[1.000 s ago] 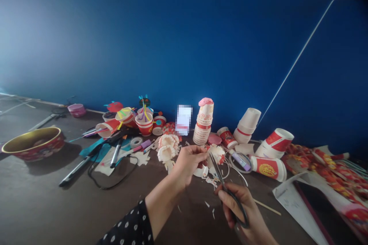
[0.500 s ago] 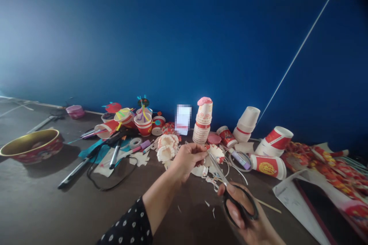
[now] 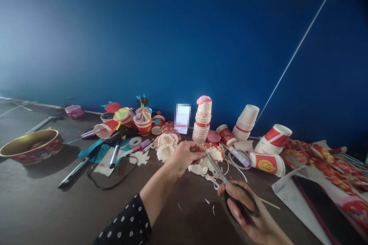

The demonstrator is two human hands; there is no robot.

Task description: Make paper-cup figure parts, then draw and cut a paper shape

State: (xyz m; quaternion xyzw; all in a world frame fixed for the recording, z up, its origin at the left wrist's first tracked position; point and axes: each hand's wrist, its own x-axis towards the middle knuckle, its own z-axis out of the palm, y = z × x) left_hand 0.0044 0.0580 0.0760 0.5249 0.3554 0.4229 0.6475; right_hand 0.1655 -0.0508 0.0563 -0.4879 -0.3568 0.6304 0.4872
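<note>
Black-handled scissors (image 3: 217,170) are in my right hand (image 3: 244,208), with fingers through the loops and the blades pointing up and left. The blade tips reach the fingertips of my left hand (image 3: 186,157). That hand is closed in a pinch on something too small to make out. Just beyond the blades lies a cut red-and-white paper cup piece (image 3: 214,152). White paper scraps (image 3: 212,180) are scattered on the dark table below the blades.
A tall stack of paper cups (image 3: 201,122) stands behind my hands. Tipped cups (image 3: 266,164) and a phone (image 3: 319,203) are at the right. On the left are a gold-rimmed bowl (image 3: 31,153), a glue gun (image 3: 77,170) and decorated cups (image 3: 143,124).
Both hands remain nearly in place, the scissor blades still at my left fingertips. More of the red pattern on the cup piece behind them now shows. The view has shifted slightly.
</note>
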